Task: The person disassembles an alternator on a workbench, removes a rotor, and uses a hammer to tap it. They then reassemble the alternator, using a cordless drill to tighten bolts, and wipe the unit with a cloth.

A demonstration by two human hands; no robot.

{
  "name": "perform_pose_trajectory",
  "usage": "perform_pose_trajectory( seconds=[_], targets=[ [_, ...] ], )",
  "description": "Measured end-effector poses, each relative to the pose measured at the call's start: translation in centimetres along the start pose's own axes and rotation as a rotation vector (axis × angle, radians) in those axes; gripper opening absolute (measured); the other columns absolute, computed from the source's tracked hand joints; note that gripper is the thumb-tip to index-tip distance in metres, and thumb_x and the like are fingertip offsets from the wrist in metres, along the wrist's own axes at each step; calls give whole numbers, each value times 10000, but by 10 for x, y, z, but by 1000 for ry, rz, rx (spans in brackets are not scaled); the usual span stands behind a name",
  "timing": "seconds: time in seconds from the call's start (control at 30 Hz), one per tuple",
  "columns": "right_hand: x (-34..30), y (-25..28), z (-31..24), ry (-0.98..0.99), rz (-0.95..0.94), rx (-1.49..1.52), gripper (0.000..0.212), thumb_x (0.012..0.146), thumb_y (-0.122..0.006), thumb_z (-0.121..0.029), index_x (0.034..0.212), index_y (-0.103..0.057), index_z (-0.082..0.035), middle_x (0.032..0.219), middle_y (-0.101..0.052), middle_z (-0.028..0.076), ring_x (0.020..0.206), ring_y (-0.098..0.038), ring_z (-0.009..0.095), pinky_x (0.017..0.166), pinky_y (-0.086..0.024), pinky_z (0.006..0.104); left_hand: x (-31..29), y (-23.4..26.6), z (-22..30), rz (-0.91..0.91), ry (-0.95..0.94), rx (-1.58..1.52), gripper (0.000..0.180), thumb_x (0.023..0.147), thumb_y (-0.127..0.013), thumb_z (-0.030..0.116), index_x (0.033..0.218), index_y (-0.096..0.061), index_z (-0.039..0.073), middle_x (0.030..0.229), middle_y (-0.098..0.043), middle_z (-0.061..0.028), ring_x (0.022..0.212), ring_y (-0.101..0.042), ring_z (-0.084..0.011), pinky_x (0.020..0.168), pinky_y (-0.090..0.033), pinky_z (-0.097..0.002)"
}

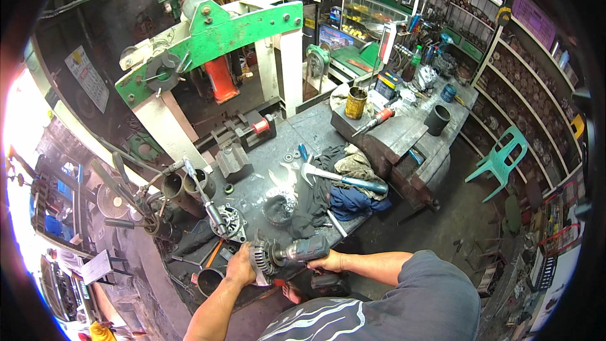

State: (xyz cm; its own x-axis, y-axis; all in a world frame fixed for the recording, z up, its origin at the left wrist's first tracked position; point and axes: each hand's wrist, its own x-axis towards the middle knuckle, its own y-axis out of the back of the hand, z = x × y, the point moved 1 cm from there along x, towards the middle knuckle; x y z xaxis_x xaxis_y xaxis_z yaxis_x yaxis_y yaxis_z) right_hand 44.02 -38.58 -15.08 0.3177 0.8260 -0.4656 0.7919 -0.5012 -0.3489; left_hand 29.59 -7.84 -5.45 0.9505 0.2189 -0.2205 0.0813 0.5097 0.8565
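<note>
My left hand (240,266) grips a round ribbed metal alternator housing (259,257) at the near edge of the dark workbench (315,127). My right hand (329,261) is closed around a grey-blue power impact driver (304,249) whose nose presses against the housing's middle. Just beyond lies another alternator part (231,222) with a long tool (202,192) standing on it. A dark round part (278,208) rests further in, beside crumpled dark rags (328,192).
A hammer with a blue handle (344,180) lies on the rags. A green and white press frame (208,44) rises behind the bench. A big vise (394,145), a rusty can (356,102) and a black cup (437,119) stand right. A green plastic chair (502,158) stands by the shelves.
</note>
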Motion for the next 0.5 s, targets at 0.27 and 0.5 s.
perform_pose_trajectory(
  seconds=[0.27, 0.5],
  targets=[
    [-2, 1, 1, -32, 18, -8, 59, 957, -814, -97, 965, -769, -60, 779, -699, 27, 643, -640, 148, 596, -526, 337, 0, 2, 1, 0, 7, -20, 786, 828, -745, 45, 1565, -471, 35, 1342, -719, -289, 1278, -687, -480, 1109, -553, -505],
    [-7, 0, -8, 36, -33, -87, 89, 982, -806, -109, 1042, -767, -58, 838, -715, 17, 676, -636, 133, 622, -533, 328, 7, -6, -12, -67, 15, -8, 858, 785, -775, 45, 1578, -453, -14, 1551, -571, -280, 1301, -678, -438, 1102, -566, -493]
  ],
)
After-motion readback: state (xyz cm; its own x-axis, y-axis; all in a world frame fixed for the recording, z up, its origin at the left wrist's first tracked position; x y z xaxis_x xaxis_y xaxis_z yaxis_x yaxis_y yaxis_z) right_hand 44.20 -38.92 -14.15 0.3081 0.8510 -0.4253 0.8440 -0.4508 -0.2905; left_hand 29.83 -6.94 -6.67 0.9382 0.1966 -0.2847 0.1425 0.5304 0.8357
